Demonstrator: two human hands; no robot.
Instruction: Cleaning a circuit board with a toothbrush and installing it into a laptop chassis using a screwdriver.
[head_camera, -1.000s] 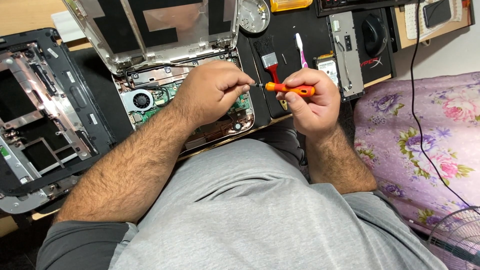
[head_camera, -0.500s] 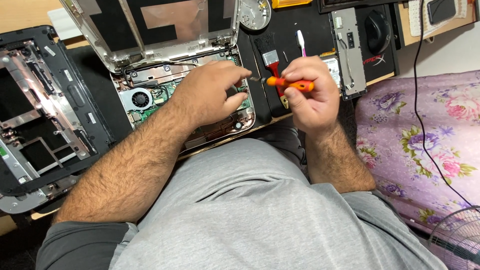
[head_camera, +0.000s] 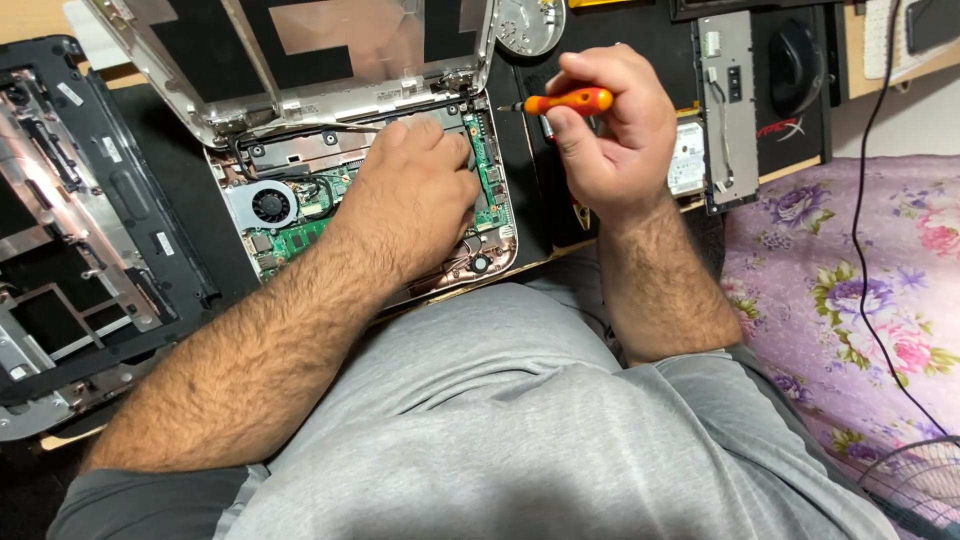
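Your left hand (head_camera: 415, 195) now lies flat inside the opened laptop (head_camera: 300, 215); your right hand (head_camera: 610, 125) has lifted the orange screwdriver (head_camera: 560, 102), gripped tight.

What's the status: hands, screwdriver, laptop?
Left hand flat on opened laptop internals. Right hand grips orange screwdriver, raised off the board. Nothing blocking.
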